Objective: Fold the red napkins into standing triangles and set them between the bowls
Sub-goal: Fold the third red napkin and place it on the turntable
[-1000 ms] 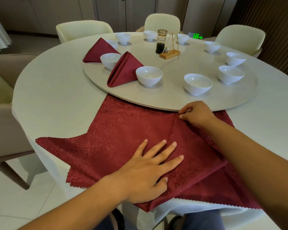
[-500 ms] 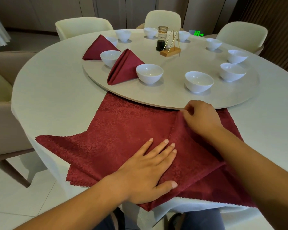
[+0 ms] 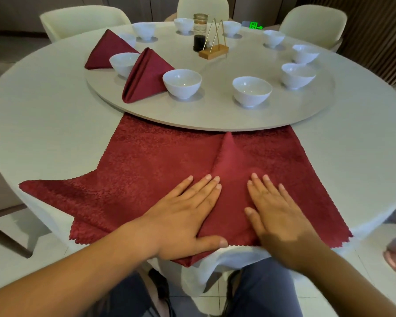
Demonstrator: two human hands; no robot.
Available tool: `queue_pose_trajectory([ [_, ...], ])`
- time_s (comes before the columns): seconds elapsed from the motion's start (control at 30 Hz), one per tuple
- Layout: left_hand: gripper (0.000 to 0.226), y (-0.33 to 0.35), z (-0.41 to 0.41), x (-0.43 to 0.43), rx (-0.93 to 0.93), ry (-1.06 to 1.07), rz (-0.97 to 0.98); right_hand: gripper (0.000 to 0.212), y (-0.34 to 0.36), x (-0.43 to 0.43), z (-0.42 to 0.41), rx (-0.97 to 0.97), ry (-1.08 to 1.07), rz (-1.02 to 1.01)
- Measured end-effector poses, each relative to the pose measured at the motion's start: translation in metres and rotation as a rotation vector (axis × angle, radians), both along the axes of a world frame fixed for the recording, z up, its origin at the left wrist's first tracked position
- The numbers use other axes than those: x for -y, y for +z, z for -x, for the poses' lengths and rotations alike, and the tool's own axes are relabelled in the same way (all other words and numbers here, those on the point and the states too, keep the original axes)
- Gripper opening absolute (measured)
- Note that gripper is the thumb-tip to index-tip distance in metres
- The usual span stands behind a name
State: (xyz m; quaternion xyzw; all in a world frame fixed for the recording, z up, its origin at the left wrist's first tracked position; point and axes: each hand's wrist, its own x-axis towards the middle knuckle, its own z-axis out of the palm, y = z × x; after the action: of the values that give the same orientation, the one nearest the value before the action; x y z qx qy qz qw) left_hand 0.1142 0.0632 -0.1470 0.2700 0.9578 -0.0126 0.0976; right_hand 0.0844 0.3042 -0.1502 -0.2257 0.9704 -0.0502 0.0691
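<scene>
A red napkin lies spread on the table's near edge, with one corner folded in to a point near the turntable's rim. My left hand presses flat on the cloth left of the fold. My right hand lies flat on it to the right, fingers straight. Two folded red triangles stand on the turntable: one between two white bowls, another farther back left. A further bowl sits right of the nearest one.
The grey turntable carries several more white bowls around its rim, a dark sauce jar and a wooden stand with wire triangles. Cream chairs ring the white round table. My knees show below the table edge.
My right hand let go of the folded corner near the turntable and drew back toward me, now lying flat on the cloth. The left hand stayed pressing in place.
</scene>
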Motion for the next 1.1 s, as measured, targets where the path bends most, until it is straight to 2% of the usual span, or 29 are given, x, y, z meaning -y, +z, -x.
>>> queue_pose_trajectory([
  [0.13, 0.102, -0.001, -0.001, 0.0, -0.019, 0.004, -0.013, 0.086, 0.006, -0.031, 0.016, 0.045, -0.036, -0.072],
  [0.2, 0.102, -0.002, -0.003, 0.0, -0.031, 0.003, -0.022, 0.078, 0.015, -0.032, 0.021, 0.066, -0.025, -0.045],
  [0.3, 0.101, -0.003, -0.003, 0.0, -0.046, 0.005, -0.038, 0.059, 0.039, -0.015, 0.024, 0.038, -0.008, 0.298],
  [0.37, 0.101, -0.002, -0.003, 0.0, -0.056, 0.006, -0.048, 0.054, 0.051, 0.01, 0.028, 0.07, 0.103, 0.422],
  [0.47, 0.102, -0.003, -0.002, 0.0, -0.061, 0.002, -0.058, 0.054, 0.04, 0.048, 0.044, 0.168, 0.254, 0.314],
  [0.53, 0.102, -0.004, -0.002, 0.0, -0.066, 0.006, -0.076, 0.056, 0.028, 0.063, 0.061, 0.178, 0.263, 0.191],
  [0.63, 0.102, -0.006, -0.002, 0.0, -0.08, 0.012, -0.073, 0.058, 0.018, 0.07, 0.091, 0.146, 0.23, 0.105],
  [0.87, 0.103, -0.006, -0.003, 0.0, -0.065, 0.015, -0.066, 0.054, 0.022, 0.066, 0.135, 0.121, 0.136, 0.157],
  [1.0, 0.104, -0.006, -0.002, 0.001, -0.055, 0.02, -0.075, 0.047, 0.031, 0.053, 0.118, -0.017, 0.145, 0.34],
  [1.1, 0.105, -0.004, -0.001, 0.003, -0.035, 0.018, -0.106, 0.032, 0.038, 0.038, 0.087, -0.157, 0.114, 0.497],
])
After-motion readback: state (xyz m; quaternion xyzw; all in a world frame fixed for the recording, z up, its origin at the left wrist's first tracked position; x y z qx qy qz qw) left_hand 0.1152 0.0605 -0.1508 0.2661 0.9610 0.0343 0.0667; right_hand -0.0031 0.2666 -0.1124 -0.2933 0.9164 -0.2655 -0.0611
